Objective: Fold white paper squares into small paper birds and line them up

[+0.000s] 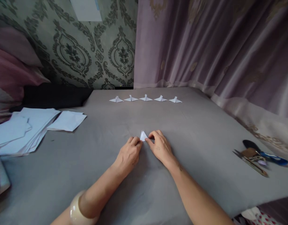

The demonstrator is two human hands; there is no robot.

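— Folded paper piece (143, 136), small, white and pointed, sits at the centre of the grey cloth-covered surface (193, 140), pinched from both sides. Who holds it?

— One person, seen from just behind. The left hand (128, 154) closes its fingertips on the piece's 9 o'clock edge; the right hand (160, 147) closes on its 3 o'clock edge. Both hands rest low on the cloth, knuckles up, and a pale bangle (78, 212) circles the left wrist.

— And beyond the hands?

— At 12 o'clock, well apart from them, a row of five folded paper figures (145, 98) stands side by side, near the patterned wall. At 9 to 10 o'clock lies a loose stack of white sheets (24, 131), with one separate sheet (67, 121) just beside it. At 3 o'clock, near the curtain (216, 47), a pair of scissors (251, 159) lies beside a blue-handled tool (272, 157); what kind, I cannot tell.
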